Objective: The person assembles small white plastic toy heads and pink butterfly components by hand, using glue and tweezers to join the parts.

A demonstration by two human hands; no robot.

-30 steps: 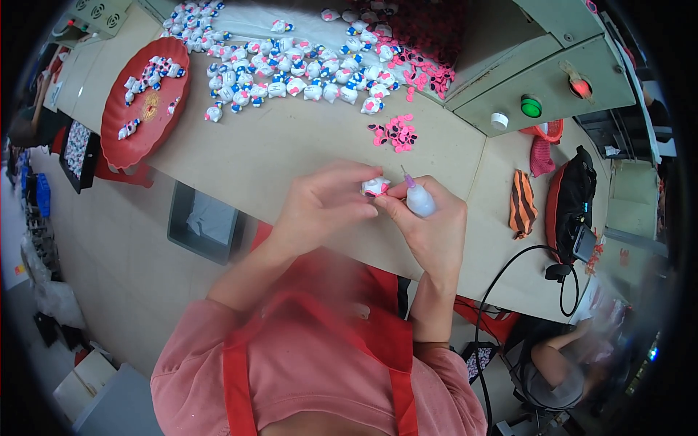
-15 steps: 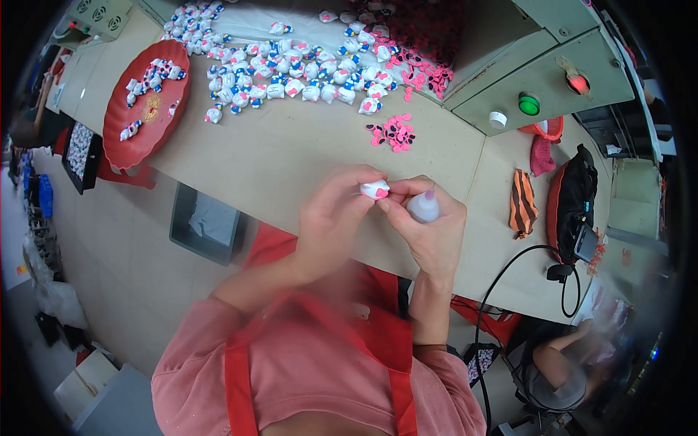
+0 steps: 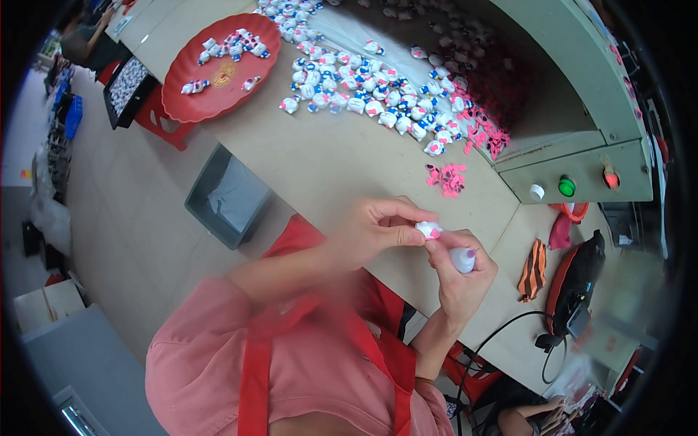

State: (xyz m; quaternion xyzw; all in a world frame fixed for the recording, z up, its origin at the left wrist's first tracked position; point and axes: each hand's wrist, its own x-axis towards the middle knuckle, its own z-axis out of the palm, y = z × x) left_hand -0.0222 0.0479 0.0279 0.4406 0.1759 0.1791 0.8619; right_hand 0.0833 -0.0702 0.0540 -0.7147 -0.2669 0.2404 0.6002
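Between the fingertips of my left hand (image 3: 385,227) is a small white figurine (image 3: 427,229) with a pink patch. My right hand (image 3: 465,285) has a small translucent squeeze bottle (image 3: 462,259) with a purplish tip tucked in its curled fingers. The right thumb and fingertips also touch the figurine's near right side. Both hands are over the bench's front edge. Just beyond them lies a small pile of pink and dark flat pieces (image 3: 446,179). Many white, blue and pink figurines (image 3: 363,86) are spread farther back.
A red scalloped tray (image 3: 190,98) holding several figurines stands at the left. Below the bench is a grey bin (image 3: 225,196). To the right are a green-grey machine with a control panel (image 3: 582,178), a striped cloth (image 3: 533,270), a black pouch (image 3: 576,282) and a cable (image 3: 502,323).
The whole view has swung, so bench and hands appear farther right and lower. Both hands keep the figurine and bottle, with the figurine slightly turned.
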